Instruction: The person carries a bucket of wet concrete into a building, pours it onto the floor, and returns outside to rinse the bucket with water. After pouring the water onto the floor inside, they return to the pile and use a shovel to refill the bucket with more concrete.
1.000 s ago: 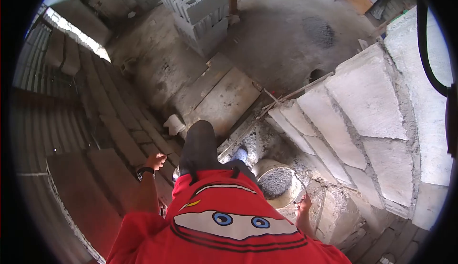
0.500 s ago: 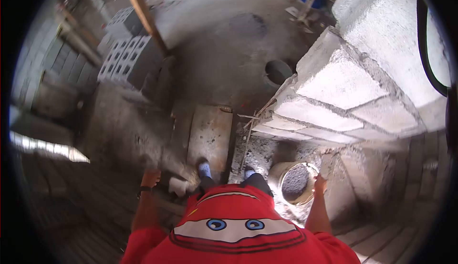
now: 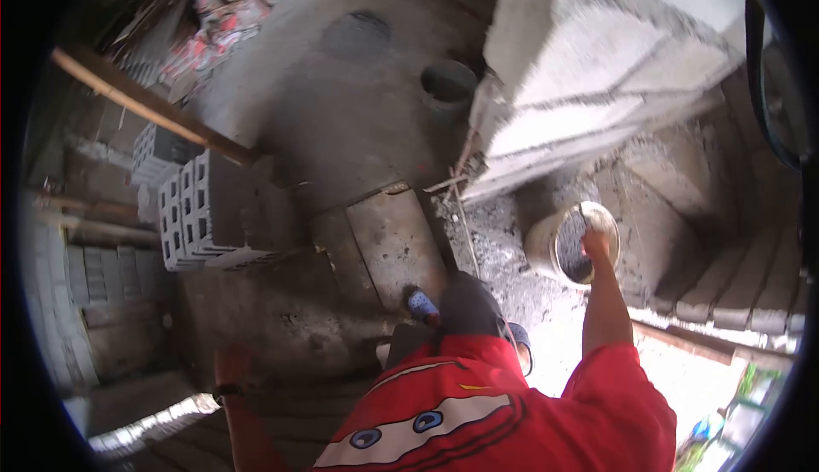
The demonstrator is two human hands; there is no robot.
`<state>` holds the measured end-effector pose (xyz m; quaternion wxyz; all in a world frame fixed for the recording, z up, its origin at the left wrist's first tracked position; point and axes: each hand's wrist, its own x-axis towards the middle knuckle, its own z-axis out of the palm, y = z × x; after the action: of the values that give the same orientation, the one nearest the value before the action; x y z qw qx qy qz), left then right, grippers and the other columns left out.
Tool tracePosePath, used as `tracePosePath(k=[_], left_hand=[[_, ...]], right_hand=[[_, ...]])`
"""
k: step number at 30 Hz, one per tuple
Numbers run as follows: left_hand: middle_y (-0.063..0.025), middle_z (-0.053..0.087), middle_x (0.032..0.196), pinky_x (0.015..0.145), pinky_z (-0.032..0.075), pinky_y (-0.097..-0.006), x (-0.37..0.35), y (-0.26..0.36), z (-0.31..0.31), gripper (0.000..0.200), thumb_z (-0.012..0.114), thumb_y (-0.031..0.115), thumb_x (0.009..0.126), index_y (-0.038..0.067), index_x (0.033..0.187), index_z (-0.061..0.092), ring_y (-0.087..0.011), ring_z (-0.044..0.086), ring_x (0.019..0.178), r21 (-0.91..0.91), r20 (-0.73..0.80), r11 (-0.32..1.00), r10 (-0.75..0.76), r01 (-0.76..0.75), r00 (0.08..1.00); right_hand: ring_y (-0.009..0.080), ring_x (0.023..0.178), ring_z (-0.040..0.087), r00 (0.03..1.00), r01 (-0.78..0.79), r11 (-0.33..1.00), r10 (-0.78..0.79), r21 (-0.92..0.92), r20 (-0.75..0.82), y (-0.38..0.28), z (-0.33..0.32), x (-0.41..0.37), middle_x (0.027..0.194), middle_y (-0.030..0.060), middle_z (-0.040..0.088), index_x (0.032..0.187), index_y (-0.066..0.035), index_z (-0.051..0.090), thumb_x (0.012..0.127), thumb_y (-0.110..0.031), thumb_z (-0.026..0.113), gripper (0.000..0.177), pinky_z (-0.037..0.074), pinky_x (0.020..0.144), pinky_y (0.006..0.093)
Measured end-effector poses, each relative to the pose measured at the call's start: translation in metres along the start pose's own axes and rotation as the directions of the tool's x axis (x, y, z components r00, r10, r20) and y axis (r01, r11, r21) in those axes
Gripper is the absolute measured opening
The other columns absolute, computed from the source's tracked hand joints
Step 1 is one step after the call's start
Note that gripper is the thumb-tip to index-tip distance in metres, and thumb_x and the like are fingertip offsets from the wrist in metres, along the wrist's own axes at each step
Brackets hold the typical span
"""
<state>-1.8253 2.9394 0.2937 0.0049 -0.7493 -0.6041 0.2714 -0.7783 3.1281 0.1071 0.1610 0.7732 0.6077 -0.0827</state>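
Observation:
My right hand (image 3: 596, 242) is at the top of a pale bucket (image 3: 546, 246), over the grey mix (image 3: 573, 248) inside it. Its fingers are closed, but what they grip is too small to make out. On the other side, my left hand (image 3: 232, 364) hangs low in shadow beside my body, with a dark band at the wrist. Its fingers are blurred and dark. The bucket stands on rough, mortar-spattered ground at the foot of a block wall (image 3: 572, 131).
Hollow grey blocks (image 3: 189, 212) are stacked at the left under a slanting wooden post (image 3: 153, 105). A dark bucket (image 3: 448, 84) stands beyond the wall's end. Red and white bags (image 3: 243, 2) lie at the back. A flat slab (image 3: 398, 246) is by my feet.
The view has turned and shifted right. My right hand has moved from beside the bucket's rim to over its opening. My right foot has stepped toward the bucket.

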Motion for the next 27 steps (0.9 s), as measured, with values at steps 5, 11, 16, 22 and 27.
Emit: tracePosePath(k=[5,11,16,22,27], left_hand=[[-0.0137,0.067,0.119,0.093,0.049,-0.0378,0.146,0.002,-0.199,0.031,0.060,0.012,0.096,0.005,0.126,0.061,-0.0265,0.063,0.108,-0.689,-0.411,0.699,-0.156,-0.194,0.898],[-0.0155,0.050,0.144,0.108,0.040,-0.0398,0.255,0.174,-0.493,0.056,0.068,0.013,0.092,0.000,0.142,0.047,-0.0263,0.050,0.131,-0.527,-0.826,0.513,-0.122,-0.677,0.551],[-0.0194,0.043,0.148,0.110,0.040,-0.0416,0.343,0.276,-0.621,0.059,0.068,0.019,0.092,-0.003,0.142,0.045,-0.0297,0.044,0.137,0.029,-1.000,0.545,0.023,-0.838,-0.020],[-0.0224,0.063,0.118,0.092,0.055,-0.0391,0.396,0.389,-0.680,0.061,0.072,0.033,0.091,-0.004,0.134,0.049,-0.0297,0.064,0.108,0.188,-0.842,0.502,-0.360,-0.844,-0.402],[-0.0289,0.025,0.153,0.113,0.032,-0.0328,0.419,0.372,-0.670,0.111,0.065,0.062,0.084,-0.005,0.152,0.007,-0.0364,0.034,0.141,-0.052,-0.933,0.281,-0.357,-0.958,-0.054]], right_hand=[[0.0351,0.088,0.072,0.991,0.020,0.994,-0.005,-0.109,0.135,-0.012,-0.020,-0.009,0.094,0.0182,0.072,0.104,-0.006,0.069,0.089,-0.020,0.056,0.024,0.059,0.072,0.0479],[0.0336,0.089,0.071,0.995,-0.100,0.992,0.099,0.078,0.010,-0.016,0.016,-0.005,0.092,0.0164,0.071,0.107,-0.009,0.068,0.082,-0.015,0.066,0.025,0.058,0.074,0.0492],[0.0372,0.088,0.070,0.999,-0.038,0.994,0.040,0.103,-0.023,-0.047,0.003,-0.030,0.094,0.0199,0.071,0.106,-0.008,0.067,0.086,-0.014,0.059,0.022,0.057,0.075,0.0506],[0.0328,0.072,0.072,0.984,0.003,0.996,0.013,0.087,-0.179,-0.082,0.049,-0.053,0.076,0.0195,0.069,0.089,-0.008,0.066,0.088,-0.019,0.052,0.018,0.057,0.059,0.0460],[0.0418,0.089,0.069,0.954,-0.260,0.888,0.296,0.380,-0.039,-0.059,-0.020,-0.095,0.093,0.0182,0.070,0.105,-0.009,0.063,0.096,-0.027,0.048,0.025,0.056,0.075,0.0494]])
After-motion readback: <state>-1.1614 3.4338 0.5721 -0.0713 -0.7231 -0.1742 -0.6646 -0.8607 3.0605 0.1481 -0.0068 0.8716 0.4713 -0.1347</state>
